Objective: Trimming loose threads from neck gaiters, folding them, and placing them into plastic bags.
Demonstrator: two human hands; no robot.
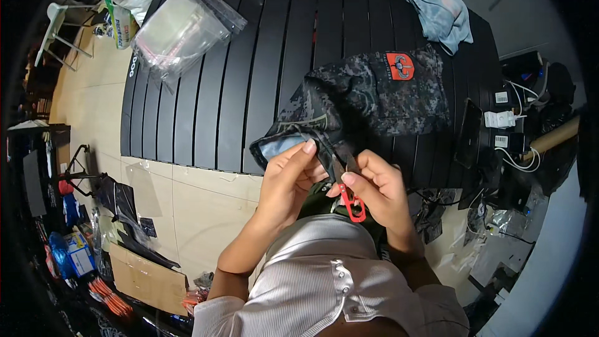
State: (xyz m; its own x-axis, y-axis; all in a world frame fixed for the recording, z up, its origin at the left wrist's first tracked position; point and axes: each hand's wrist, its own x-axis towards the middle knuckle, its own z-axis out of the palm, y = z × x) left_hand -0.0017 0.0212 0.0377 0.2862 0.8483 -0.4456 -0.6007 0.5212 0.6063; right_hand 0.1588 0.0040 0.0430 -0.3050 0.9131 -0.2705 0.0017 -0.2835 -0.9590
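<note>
A dark camouflage garment [409, 106] lies across the near right part of the black slatted table [231, 87]. It bears a red-orange square patch [400, 67] with a dark emblem. The garment's near end, with a light blue inside showing, hangs at the table's front edge. My left hand [284, 178] is closed, pinching the seam there between thumb and fingers. In my right hand [382, 187] is a small pair of scissors with red handles [354, 207]. Their dark blades point up beside the pinched cloth; whether they touch it, I cannot tell.
Clear plastic bags [187, 28] lie at the table's far left. A folded light blue cloth [440, 12] rests at the far right corner. Along the right edge are a dark phone [468, 134] and white chargers [500, 119] with cables. A cardboard piece [150, 278] lies at lower left.
</note>
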